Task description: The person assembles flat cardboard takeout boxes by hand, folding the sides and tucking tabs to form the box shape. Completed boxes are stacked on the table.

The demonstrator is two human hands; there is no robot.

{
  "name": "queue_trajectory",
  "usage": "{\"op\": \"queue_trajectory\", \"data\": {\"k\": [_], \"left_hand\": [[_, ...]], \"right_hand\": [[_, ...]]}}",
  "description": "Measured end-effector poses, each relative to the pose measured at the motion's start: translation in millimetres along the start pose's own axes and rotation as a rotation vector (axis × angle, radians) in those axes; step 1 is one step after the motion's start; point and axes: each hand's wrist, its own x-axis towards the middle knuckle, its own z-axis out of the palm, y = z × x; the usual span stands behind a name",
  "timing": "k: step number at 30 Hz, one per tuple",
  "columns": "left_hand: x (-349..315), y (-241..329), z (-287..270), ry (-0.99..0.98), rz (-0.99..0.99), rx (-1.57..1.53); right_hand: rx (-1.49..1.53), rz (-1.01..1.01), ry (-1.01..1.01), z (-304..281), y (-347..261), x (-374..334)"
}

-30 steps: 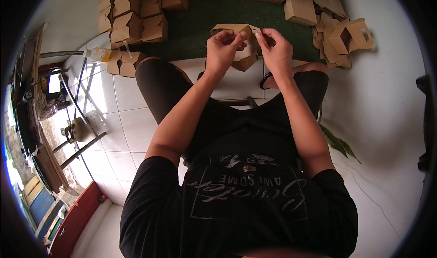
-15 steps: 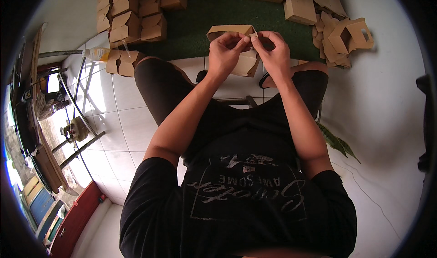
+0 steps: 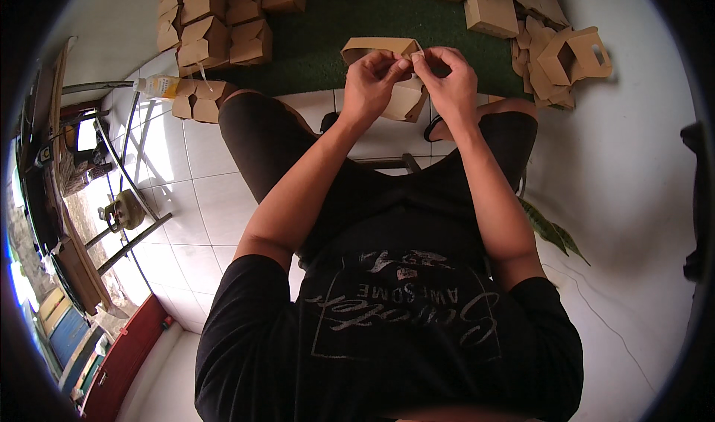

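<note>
Between my knees, a brown cardboard box [image 3: 404, 100] is held up at the near edge of the green mat. My left hand [image 3: 375, 83] is closed, thumb and forefinger pinching the box's edge. Close beside it my right hand [image 3: 449, 81] also pinches the cardboard, its thumb nearly meeting the left one. A raised side panel of the box shows beyond my fingers. The fingertips and the bit of cardboard between them are partly hidden.
Several folded brown boxes [image 3: 205, 42] are stacked at the far left of the green mat [image 3: 339, 20]. Flat cardboard pieces [image 3: 532, 61] and an open box [image 3: 572, 57] lie at right. A bottle [image 3: 158, 87] stands left, near a metal frame [image 3: 134, 135].
Both hands and the box have shifted very slightly right. The pinching grip on the cardboard stays the same.
</note>
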Motion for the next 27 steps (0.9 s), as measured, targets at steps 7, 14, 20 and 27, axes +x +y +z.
{"op": "queue_trajectory", "data": {"k": [7, 14, 20, 27], "left_hand": [[-2, 5, 1, 0.002, -0.026, 0.037], [-1, 2, 1, -0.011, -0.012, -0.03], [-2, 3, 0, -0.01, -0.032, -0.042], [-3, 6, 1, -0.005, -0.044, -0.029]], "right_hand": [[0.03, 0.017, -0.019, -2, 0, 1], [0.044, -0.003, -0.065, -6, 1, 6], [-0.014, 0.005, -0.156, -17, -5, 13], [0.02, 0.038, -0.196, -22, -14, 12]]}}
